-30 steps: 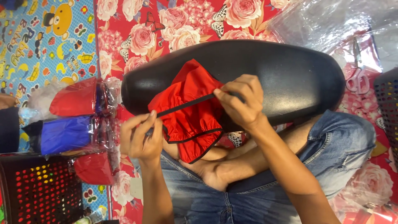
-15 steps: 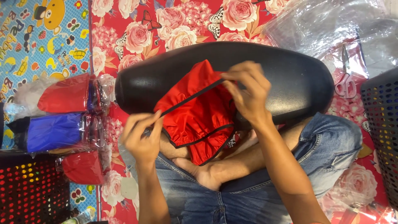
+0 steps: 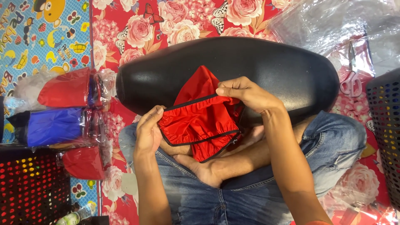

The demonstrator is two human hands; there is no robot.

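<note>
The red fabric cover (image 3: 199, 125) lies partly draped over the near edge of the black motorcycle seat (image 3: 266, 71), which rests across the lap of a person sitting cross-legged in blue jeans (image 3: 333, 146). The cover hangs down from the seat edge toward the person's foot (image 3: 200, 164).

The left hand (image 3: 148, 133) pinches the black-trimmed hem of the cover at its left end, fingers closed on the edge. The right hand (image 3: 246, 93) grips the same hem at its upper right, fingers curled shut around the trim, resting against the seat surface. The hem runs taut between the two hands.

Handling assessment: the cover appears light, thin and soft, with a slight sheen that suggests it slides easily on the smooth seat. The gathered hem looks elasticated, so it is likely to spring back if released. The trimmed hem is the firmest place to take hold; the loose body of the cloth offers little purchase.

To the left, on the patterned floor mat (image 3: 46, 37), lie bagged covers: a red pack (image 3: 66, 92), a blue pack (image 3: 54, 125) and another red pack (image 3: 85, 162). Scissors (image 3: 352, 79) lie to the right, beside clear plastic bags (image 3: 333, 25) and a dark perforated basket (image 3: 385, 125).
</note>
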